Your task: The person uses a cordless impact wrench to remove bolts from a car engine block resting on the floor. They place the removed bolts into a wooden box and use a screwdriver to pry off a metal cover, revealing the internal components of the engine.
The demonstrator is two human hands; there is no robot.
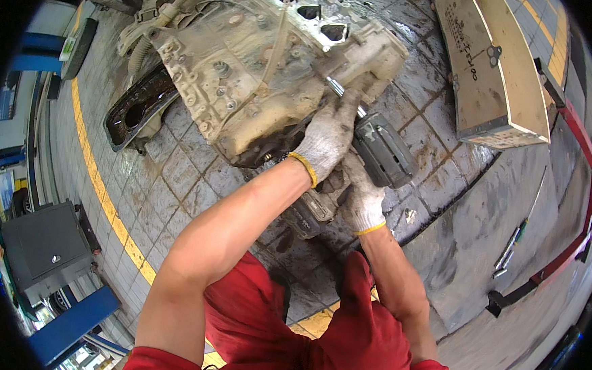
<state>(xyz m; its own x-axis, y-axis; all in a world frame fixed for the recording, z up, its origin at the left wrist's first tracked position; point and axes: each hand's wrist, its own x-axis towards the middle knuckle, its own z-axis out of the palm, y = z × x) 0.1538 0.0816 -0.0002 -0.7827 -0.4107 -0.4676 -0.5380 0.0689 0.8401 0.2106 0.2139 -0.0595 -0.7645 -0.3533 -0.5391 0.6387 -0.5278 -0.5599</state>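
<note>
Left hand (327, 143) hides impact wrench (379, 149) nose.

The scene was evenly lit by soft daylight, with only weak shadows under the engine block (262, 67). Straight lines bent strongly near the dark round rim, and the far edges looked slightly blurred.

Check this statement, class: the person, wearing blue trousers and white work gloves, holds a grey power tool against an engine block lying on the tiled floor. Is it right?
Not quite: the head view shows red trousers, not blue. The rest holds: both white-gloved hands, left hand and right hand, hold the grey power tool against the engine block on the tiled floor.
</note>
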